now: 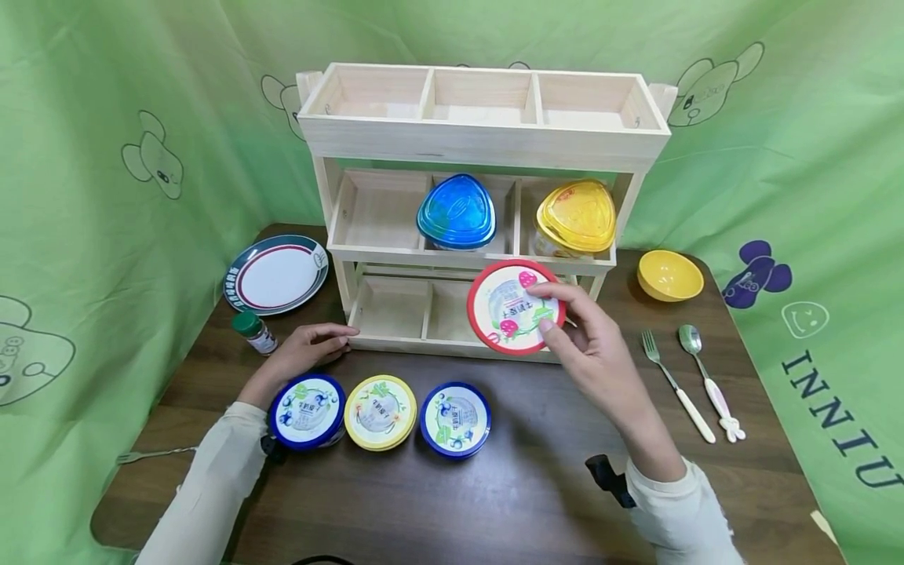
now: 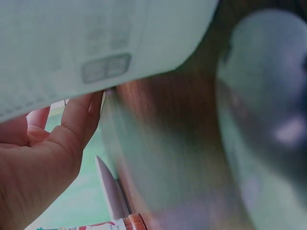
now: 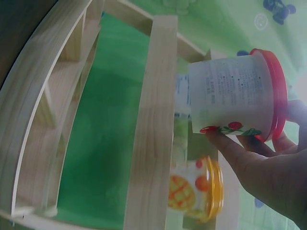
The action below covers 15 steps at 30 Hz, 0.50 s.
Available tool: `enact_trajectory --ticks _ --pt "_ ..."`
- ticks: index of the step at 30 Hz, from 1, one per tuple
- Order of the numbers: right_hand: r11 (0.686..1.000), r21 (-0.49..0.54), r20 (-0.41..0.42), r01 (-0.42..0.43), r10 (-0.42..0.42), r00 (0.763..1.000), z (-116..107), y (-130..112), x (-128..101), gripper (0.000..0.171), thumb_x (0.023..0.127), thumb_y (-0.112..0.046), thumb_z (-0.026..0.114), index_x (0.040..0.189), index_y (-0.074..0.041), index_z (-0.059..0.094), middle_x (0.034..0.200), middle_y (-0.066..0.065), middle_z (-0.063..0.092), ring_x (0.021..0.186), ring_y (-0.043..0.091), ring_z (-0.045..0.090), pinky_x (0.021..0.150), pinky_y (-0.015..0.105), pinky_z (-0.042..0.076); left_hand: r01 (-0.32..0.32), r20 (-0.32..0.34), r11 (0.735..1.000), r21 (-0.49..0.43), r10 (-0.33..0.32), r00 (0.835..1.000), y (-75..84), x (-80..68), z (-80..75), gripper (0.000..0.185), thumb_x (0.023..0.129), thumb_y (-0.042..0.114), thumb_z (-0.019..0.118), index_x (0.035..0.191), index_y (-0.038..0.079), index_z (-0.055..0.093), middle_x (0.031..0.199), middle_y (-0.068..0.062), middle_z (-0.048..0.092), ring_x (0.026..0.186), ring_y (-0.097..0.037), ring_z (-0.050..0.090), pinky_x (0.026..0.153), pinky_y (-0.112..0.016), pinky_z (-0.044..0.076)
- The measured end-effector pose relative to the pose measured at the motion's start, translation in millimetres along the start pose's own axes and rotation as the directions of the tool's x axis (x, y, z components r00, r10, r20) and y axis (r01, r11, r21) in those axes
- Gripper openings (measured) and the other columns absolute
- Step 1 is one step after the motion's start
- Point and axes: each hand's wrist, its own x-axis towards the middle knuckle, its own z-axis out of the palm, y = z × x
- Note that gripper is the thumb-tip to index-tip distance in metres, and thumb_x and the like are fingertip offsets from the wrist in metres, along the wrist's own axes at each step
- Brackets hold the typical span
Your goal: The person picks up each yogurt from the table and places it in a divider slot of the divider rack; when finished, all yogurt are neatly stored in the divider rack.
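The right hand (image 1: 593, 345) holds one tub with a red lid (image 1: 516, 307), fingers and thumb curled around its rim and side. The tub is in the air, in front of the right compartment of the lowest level of the wooden shelf (image 1: 395, 145). In the right wrist view the same tub (image 3: 230, 96) is seen from the side, white with a small fruit picture, close beside a wooden post of the shelf.

The left hand (image 1: 311, 349) holds nothing. Its fingers are relaxed and the fingertips (image 1: 346, 336) touch the front left corner of the shelf at the bottom.

On the table (image 1: 523, 502) in front of the person stand three more tubs in one row: one with a dark blue lid (image 1: 307, 410), one with a yellow lid (image 1: 380, 412) and one with a blue lid (image 1: 455, 419). The shelf has three levels, each with three compartments. In the middle level there are two containers: a blue one (image 1: 457, 212) in the middle compartment and a yellow one (image 1: 576, 217) in the right compartment.

Left of the shelf lie one plate (image 1: 276, 274) and one small bottle with a green cap (image 1: 255, 332). On the right are one yellow bowl (image 1: 669, 275), one fork (image 1: 676, 384) and one spoon (image 1: 708, 380). A second fork (image 1: 151, 454) lies at the left edge of the table.
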Motion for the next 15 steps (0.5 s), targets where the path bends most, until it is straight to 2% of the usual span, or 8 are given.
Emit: enact_trajectory --ticks 6,11,15 --pt "0.999 0.033 0.056 0.01 -0.012 0.998 17 0 14 0.038 0.106 0.001 0.062 0.144 -0.002 0.063 0.149 0.014 0.058 0.119 0.028 0.06 0.097 0.021 0.059 0.004 0.001 1.0 -0.002 -0.004 1.0 -1.1 0.7 -0.6 0.04 0.115 0.017 0.058 0.152 0.001 0.061 0.154 -0.024 0.057 0.135 -0.035 0.063 0.108 -0.031 0.056" --pt "0.999 0.042 0.096 -0.009 0.005 0.995 30 0 29 0.039 0.106 -0.003 0.064 0.145 -0.005 0.063 0.147 0.014 0.058 0.118 0.03 0.061 0.098 0.023 0.059 0.019 -0.002 1.0 -0.012 -0.019 1.0 0.1 -0.6 -1.4 0.041 0.115 0.018 0.058 0.152 0.002 0.061 0.155 -0.024 0.057 0.135 -0.033 0.063 0.108 -0.031 0.055" --pt "0.998 0.059 0.116 0.014 -0.021 0.993 42 0 41 0.04 0.106 -0.005 0.065 0.146 -0.005 0.063 0.145 0.014 0.059 0.118 0.03 0.061 0.097 0.024 0.06 0.018 0.004 1.0 -0.02 -0.018 1.0 -1.0 0.1 -1.6 0.04 0.115 0.018 0.058 0.152 0.002 0.061 0.154 -0.024 0.057 0.135 -0.033 0.063 0.108 -0.031 0.055"
